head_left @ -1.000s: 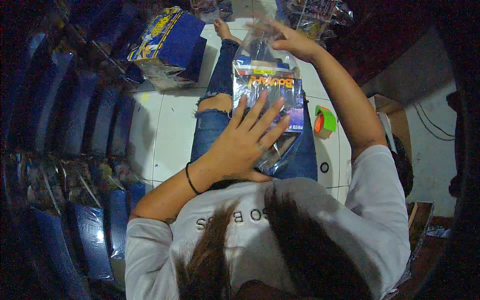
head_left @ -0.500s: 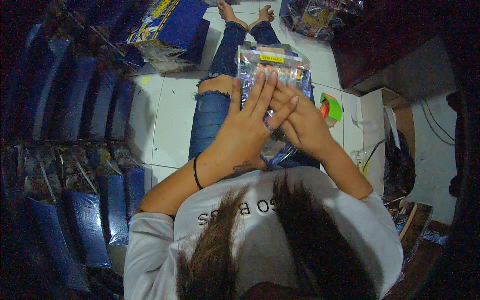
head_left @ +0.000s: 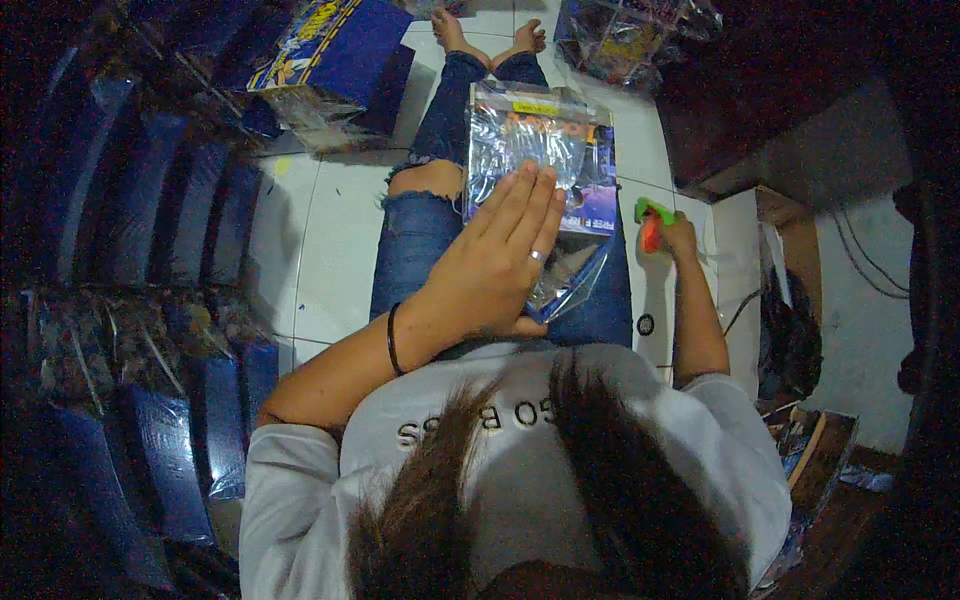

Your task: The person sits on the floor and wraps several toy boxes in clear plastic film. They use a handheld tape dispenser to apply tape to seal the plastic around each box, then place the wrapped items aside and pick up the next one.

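A flat package in clear plastic [head_left: 592, 150], with a purple-blue printed card and a small yellow label, lies across my thighs. My left hand [head_left: 507, 225] rests flat on it, fingers stretched out and close together, covering part of its lower left. The loose plastic at the near end is crumpled. Off to the right, beside my leg, my right hand [head_left: 683, 240] has its fingers closed on a green and orange tape dispenser [head_left: 651, 232], which is partly hidden by the hand.
Rows of plastic-wrapped dark blue boxes [head_left: 165, 200] stand along the left. A blue and yellow box [head_left: 325, 60] lies far left near my feet, and more wrapped goods [head_left: 635, 40] sit far right. An open carton [head_left: 765, 230] stands right of the white tiled floor [head_left: 330, 240].
My right hand has left the package, moved right and taken hold of the tape dispenser. My left hand stays on the package, whose printed card now shows more.
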`<state>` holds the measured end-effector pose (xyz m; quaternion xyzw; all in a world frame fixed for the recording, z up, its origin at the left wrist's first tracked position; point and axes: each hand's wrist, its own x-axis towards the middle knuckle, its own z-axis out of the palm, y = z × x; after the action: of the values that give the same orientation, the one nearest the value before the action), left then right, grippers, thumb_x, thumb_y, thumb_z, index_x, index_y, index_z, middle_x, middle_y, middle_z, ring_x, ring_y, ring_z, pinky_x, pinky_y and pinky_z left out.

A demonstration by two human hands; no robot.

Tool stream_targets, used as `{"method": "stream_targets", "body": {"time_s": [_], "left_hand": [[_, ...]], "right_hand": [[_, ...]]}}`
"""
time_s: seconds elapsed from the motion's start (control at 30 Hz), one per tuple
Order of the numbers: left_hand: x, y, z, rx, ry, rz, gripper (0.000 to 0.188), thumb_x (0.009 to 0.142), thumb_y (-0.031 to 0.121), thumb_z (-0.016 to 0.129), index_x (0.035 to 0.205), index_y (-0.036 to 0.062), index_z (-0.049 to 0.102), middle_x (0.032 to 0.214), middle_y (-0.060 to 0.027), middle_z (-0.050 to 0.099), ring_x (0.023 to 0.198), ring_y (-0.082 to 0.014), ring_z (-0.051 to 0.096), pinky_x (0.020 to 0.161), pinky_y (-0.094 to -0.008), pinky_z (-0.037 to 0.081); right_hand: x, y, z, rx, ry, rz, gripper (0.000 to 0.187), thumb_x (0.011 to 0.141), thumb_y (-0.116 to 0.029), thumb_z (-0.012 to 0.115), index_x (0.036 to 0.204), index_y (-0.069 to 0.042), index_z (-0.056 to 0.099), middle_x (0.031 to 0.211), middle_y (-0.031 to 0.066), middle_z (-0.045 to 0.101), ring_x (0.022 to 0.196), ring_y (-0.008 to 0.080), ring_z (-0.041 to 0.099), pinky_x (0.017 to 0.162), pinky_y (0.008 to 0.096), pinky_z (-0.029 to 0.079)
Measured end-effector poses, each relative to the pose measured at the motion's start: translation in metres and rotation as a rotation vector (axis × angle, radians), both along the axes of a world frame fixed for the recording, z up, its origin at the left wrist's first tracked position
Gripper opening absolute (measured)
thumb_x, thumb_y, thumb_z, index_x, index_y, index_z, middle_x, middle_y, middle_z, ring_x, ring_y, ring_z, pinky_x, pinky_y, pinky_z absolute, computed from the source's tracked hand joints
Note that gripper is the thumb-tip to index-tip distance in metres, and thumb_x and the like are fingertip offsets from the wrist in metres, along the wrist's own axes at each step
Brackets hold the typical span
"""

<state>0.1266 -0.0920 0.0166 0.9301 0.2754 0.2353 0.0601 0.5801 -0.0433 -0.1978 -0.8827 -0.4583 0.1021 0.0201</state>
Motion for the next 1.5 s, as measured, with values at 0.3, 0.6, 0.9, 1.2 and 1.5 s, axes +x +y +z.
{"method": "stream_targets", "body": {"time_s": [0.3,0.6,0.9,1.2,1.5], "left_hand": [[0.000,0.003,-0.001,0.014,-0.029,-0.004,0.125,0.038,0.047,0.080,0.137,-0.0107,0.030,0.144,-0.0297,0.029,0.135,-0.0444,0.026,0.113,-0.0481,0.023],[-0.004,0.004,-0.004,0.037,-0.010,0.016,0.121,0.044,0.054,0.079,0.135,-0.0099,0.033,0.142,-0.0289,0.032,0.135,-0.0430,0.026,0.115,-0.0472,0.018],[-0.007,0.008,-0.007,-0.032,-0.063,-0.007,0.118,0.041,0.051,0.082,0.132,-0.0103,0.037,0.139,-0.0281,0.036,0.133,-0.0429,0.031,0.113,-0.0468,0.022],[-0.016,0.006,-0.003,-0.007,-0.135,0.005,0.122,0.037,0.046,0.080,0.137,-0.0065,0.035,0.143,-0.0253,0.034,0.134,-0.0412,0.031,0.111,-0.0477,0.026],[-0.018,0.002,-0.013,-0.013,-0.115,0.041,0.111,0.048,0.047,0.077,0.138,-0.0014,0.035,0.143,-0.0230,0.033,0.132,-0.0407,0.032,0.109,-0.0499,0.026]], "right_hand": [[-0.175,0.027,0.299,0.741,0.701,1.054,0.057,0.069,-0.021,0.064,0.121,0.001,0.055,0.124,0.0138,0.052,0.118,0.0253,0.051,0.102,0.0370,0.038],[-0.411,0.049,0.422,-0.548,-0.280,1.788,0.034,0.070,-0.022,0.065,0.090,0.006,0.066,0.101,0.0234,0.060,0.085,0.0375,0.060,0.073,0.0438,0.048],[-0.341,0.037,0.399,0.021,-0.335,1.757,0.056,0.058,-0.022,0.064,0.110,-0.002,0.063,0.114,0.0189,0.056,0.106,0.0328,0.056,0.093,0.0405,0.043],[-0.129,-0.051,0.338,0.287,-0.157,1.297,0.064,0.059,-0.013,0.065,0.123,-0.015,0.061,0.119,0.0179,0.055,0.108,0.0380,0.056,0.096,0.0442,0.045],[-0.135,-0.034,0.265,0.242,-0.290,1.423,0.053,0.067,-0.005,0.067,0.119,-0.013,0.060,0.111,0.0116,0.059,0.093,0.0319,0.058,0.078,0.0445,0.050]]}}
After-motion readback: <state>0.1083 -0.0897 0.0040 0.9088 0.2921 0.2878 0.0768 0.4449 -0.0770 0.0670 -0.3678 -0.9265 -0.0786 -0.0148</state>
